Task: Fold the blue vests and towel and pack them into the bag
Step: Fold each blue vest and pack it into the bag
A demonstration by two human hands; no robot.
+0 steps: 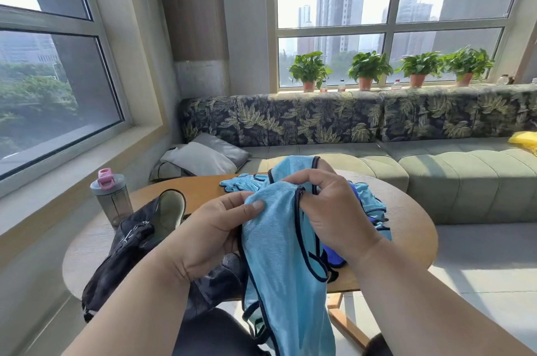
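Observation:
A light blue mesh vest (279, 254) with dark trim hangs in front of me, over the near edge of the wooden table (406, 210). My left hand (215, 227) pinches its upper left part with thumb on top. My right hand (328, 207) grips the vest's trimmed edge, fingers curled through an opening. More blue vests (241, 185) lie crumpled on the table behind my hands. A darker blue cloth (334, 258) shows under my right wrist. The black bag (128, 242) lies open on the table's left side.
A grey bottle (112, 198) with a pink lid stands at the table's left edge. A green sofa (465, 175) with leaf-print backrest runs behind, with grey cushions (203, 158) and something yellow (524, 140) on it. Potted plants (367, 69) line the windowsill.

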